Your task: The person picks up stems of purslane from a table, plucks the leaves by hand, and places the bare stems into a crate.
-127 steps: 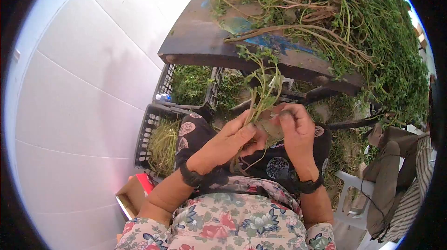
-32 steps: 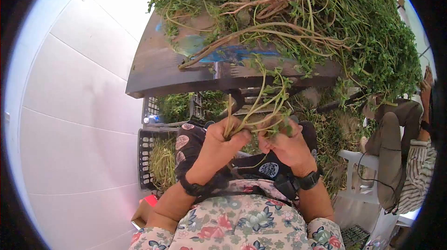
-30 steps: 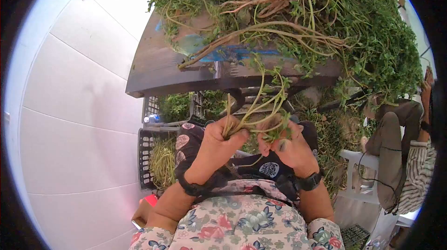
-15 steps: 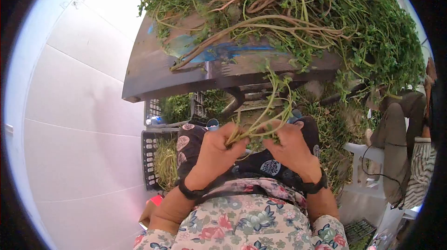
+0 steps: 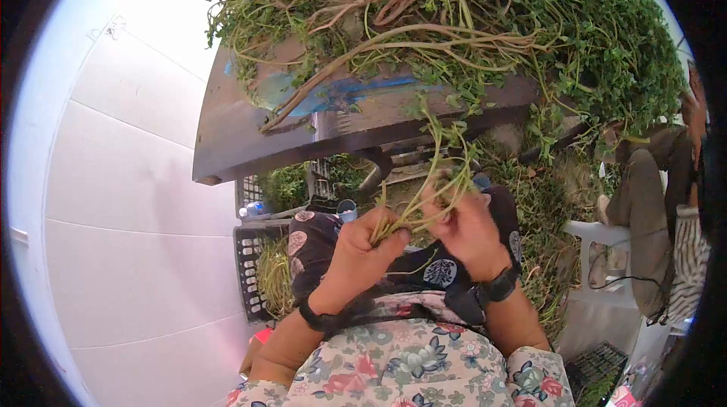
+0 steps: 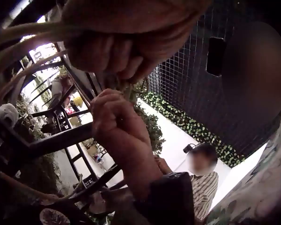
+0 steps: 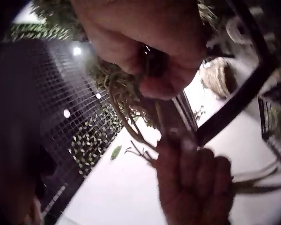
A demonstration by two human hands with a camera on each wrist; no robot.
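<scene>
My left hand (image 5: 371, 244) grips a small bunch of green herb stems (image 5: 424, 195) by their lower ends, above my lap. My right hand (image 5: 462, 221) pinches the leafy upper part of the same bunch, just right of the left hand. The stems rise from the left fist up past the right fingers. In the left wrist view the left hand (image 6: 126, 42) is curled close to the lens, with the right hand (image 6: 114, 122) beyond it. In the right wrist view the right fingers (image 7: 150, 51) pinch thin stems (image 7: 126, 122) that run down to the left hand (image 7: 192, 183).
A dark wooden table (image 5: 250, 134) ahead carries a big heap of green herbs (image 5: 469, 21). Black plastic crates (image 5: 257, 255) with cut greens stand at my left by a white wall (image 5: 113, 202). Another person (image 5: 666, 202) sits at the right beside a white plastic chair (image 5: 606, 255).
The view has tilted down a little since a second ago. Both hands stay on the bunch; the right hand has shifted up along the stems, closer to the left hand.
</scene>
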